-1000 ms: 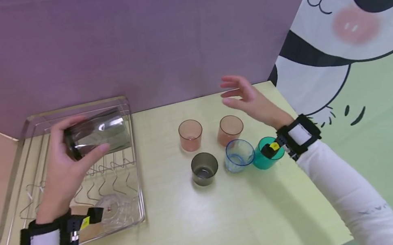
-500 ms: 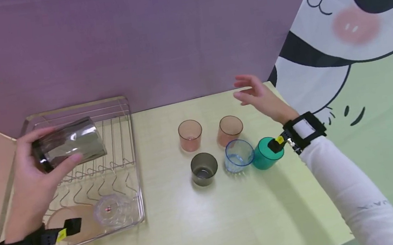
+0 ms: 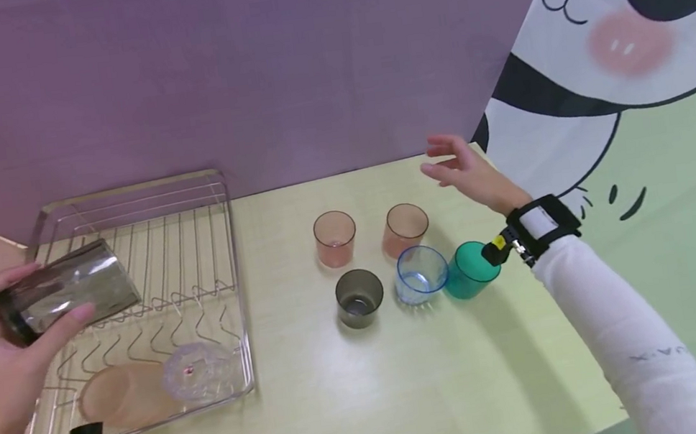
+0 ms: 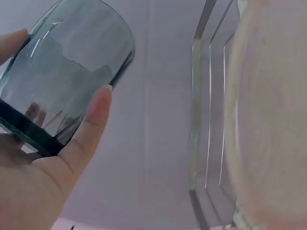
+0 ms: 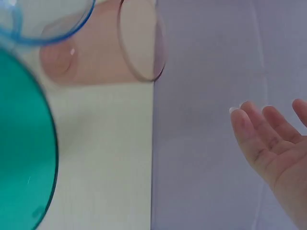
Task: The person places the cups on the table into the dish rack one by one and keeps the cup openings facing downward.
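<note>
My left hand (image 3: 8, 367) grips a smoky grey drinking glass (image 3: 73, 287) near its thick base, above the left side of the wire dish rack (image 3: 234, 274). The glass lies tilted on its side, its mouth toward the right. In the left wrist view the thumb presses along the wall of the glass (image 4: 67, 67), with fingers on its far side. My right hand (image 3: 469, 173) hovers over the back right of the table, holding nothing, its fingers loosely bent. Below it stand a green glass (image 3: 472, 270), a blue-rimmed clear glass (image 3: 420, 277) and a pink glass (image 3: 405, 230).
A second pink glass (image 3: 335, 239) and a short grey glass (image 3: 359, 299) stand upright on the table (image 3: 357, 397). At the rack's front right are an amber-tinted piece (image 3: 125, 396) and a clear glass piece (image 3: 198, 373). A purple backdrop (image 3: 285, 73) rises behind.
My left hand has carried the grey glass leftward and toward me across the rack. My right hand has drifted to the right. The glasses on the table have stayed put.
</note>
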`<state>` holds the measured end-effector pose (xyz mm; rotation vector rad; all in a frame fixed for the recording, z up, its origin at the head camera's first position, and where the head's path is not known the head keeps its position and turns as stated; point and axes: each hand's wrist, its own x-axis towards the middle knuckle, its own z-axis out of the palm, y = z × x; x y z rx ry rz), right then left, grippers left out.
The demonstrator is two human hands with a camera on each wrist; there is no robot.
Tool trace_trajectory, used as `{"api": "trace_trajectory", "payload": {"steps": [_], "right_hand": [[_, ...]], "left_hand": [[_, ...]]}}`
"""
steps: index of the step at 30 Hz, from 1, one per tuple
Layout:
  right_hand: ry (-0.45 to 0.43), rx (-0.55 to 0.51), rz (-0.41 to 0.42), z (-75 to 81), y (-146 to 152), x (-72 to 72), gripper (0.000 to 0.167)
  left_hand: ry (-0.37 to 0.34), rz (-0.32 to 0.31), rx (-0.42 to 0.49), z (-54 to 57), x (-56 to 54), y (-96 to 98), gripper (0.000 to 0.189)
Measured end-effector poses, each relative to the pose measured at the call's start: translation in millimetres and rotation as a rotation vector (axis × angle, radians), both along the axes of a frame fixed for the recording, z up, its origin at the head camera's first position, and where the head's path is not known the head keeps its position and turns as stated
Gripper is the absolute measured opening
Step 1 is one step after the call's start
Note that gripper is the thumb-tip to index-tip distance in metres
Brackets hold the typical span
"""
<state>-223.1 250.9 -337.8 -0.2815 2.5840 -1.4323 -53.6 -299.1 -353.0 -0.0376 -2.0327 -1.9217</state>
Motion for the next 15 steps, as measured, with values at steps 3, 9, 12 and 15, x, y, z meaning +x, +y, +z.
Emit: {"api": "trace_trajectory", "payload": {"steps": [3,9,12,15], "right_hand": [[-0.016,0.042,-0.004,-3.2,5.0,-3.1,0.068],[-0.045,0.091,-0.017,-8.4,15.0,-4.7,0.071],[-0.05,0.096,-0.018,-9.9,18.6,-5.4,0.072],[-0.05,0.101,-0.022,-11.0,20.1,-6.0,0.073]], "left_hand": [[-0.025,0.107,-0.12,2.2,3.0,-5.1,0.072],[-0.094,0.294,-0.374,0.4,2.6,-21.7,0.073],[-0.121,0.325,-0.425,-2.5,4.2,-28.5,0.072],[-0.144,0.352,-0.45,-1.6,6.4,-33.2,0.072]]}}
